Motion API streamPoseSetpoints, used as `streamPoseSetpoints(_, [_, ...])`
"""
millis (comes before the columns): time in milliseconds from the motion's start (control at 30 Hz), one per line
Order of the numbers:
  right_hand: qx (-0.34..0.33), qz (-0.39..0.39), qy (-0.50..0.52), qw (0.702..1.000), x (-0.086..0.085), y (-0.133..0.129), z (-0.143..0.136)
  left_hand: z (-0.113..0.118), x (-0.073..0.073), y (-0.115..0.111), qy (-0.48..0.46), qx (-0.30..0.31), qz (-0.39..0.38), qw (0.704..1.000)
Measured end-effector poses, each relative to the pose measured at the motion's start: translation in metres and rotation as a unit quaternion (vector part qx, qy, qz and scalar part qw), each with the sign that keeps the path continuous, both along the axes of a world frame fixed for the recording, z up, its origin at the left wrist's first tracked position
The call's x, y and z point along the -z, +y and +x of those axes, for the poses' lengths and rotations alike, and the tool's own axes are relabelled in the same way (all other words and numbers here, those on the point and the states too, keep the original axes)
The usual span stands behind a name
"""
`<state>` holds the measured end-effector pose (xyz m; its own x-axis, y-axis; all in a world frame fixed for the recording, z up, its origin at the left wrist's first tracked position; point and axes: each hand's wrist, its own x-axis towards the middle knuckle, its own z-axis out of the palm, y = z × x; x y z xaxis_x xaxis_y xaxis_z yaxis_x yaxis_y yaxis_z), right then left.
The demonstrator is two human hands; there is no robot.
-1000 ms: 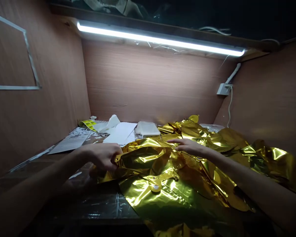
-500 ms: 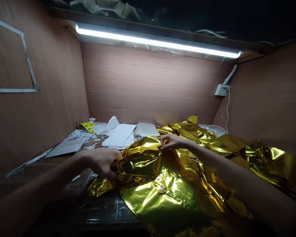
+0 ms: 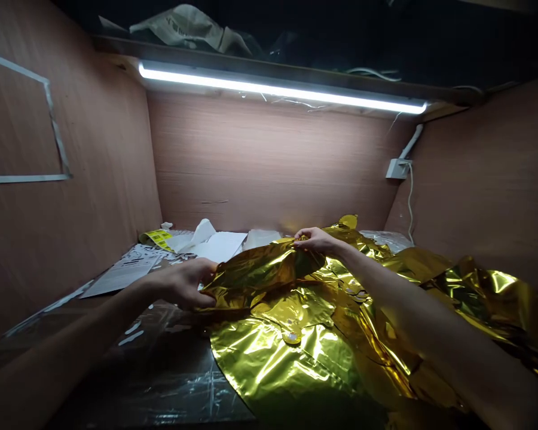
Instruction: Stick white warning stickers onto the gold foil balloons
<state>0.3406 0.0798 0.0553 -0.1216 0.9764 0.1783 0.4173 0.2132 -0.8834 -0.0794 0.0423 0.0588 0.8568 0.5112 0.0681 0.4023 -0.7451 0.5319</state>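
Note:
A sheet of shiny gold foil [image 3: 255, 272] is stretched between my two hands, lifted above the work surface. My left hand [image 3: 186, 283] grips its left end, thumb below and fingers above. At the foil's upper right edge, my right hand [image 3: 316, 242] pinches it between thumb and fingertips. Beneath lies another gold foil piece [image 3: 287, 364] with a rounded left edge and a small round tab [image 3: 291, 335]. More crumpled gold foil [image 3: 430, 269] spreads out to the right, partly under my right forearm.
White papers [image 3: 219, 245], a printed sheet [image 3: 123, 275] and a yellow sticker strip [image 3: 156, 240] lie at the back left. Clear plastic [image 3: 388, 240] is at the back right. A lamp [image 3: 282, 89] crosses above, and a white socket box [image 3: 398, 168] hangs on the wall.
Both hands have risen slightly, lifting the held foil and spreading it flatter between them. More of the foil piece underneath now shows. The camera view has shifted slightly.

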Motion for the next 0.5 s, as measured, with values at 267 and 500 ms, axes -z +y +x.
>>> streamPoseSetpoints(267, [0.125, 0.081, 0.068, 0.987, 0.014, -0.04, 0.042, -0.003, 0.008, 0.023, -0.184, -0.036, -0.124, 0.975])
streamPoseSetpoints(500, [0.137, 0.087, 0.132, 0.978, -0.009, -0.069, 0.052, -0.004, -0.005, 0.025, -0.413, -0.121, -0.079, 0.899])
